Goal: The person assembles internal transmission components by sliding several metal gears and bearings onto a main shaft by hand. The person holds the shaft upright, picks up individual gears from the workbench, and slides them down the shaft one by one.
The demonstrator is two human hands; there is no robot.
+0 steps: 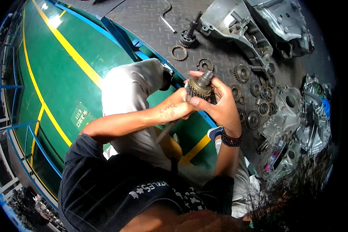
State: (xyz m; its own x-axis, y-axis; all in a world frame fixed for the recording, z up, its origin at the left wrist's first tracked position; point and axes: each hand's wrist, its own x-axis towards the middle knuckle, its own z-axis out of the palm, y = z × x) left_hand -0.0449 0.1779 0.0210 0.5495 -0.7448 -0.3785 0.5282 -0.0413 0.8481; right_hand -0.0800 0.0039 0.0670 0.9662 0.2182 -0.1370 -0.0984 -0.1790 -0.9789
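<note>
A metal shaft with stacked gears (199, 88) is held in front of me over the table's edge. My left hand (178, 106) is closed around it, and a long splined end sticks out below the fist toward my lap. My right hand (223, 99) curls around the gears at the upper end, its thumb on the near side and fingers on the far side. Closest to the hands on the table lie a toothed ring (205, 65) and another toothed ring (179, 53). Part of the shaft is hidden by my fingers.
A dark shaft with a bearing (188, 38) and a bent metal rod (166, 17) lie on the patterned metal table (143, 17). Several gears (241, 73) sit at the right. Large metal housings (236, 23) stand behind them. Blue rails (118, 34) border the green floor.
</note>
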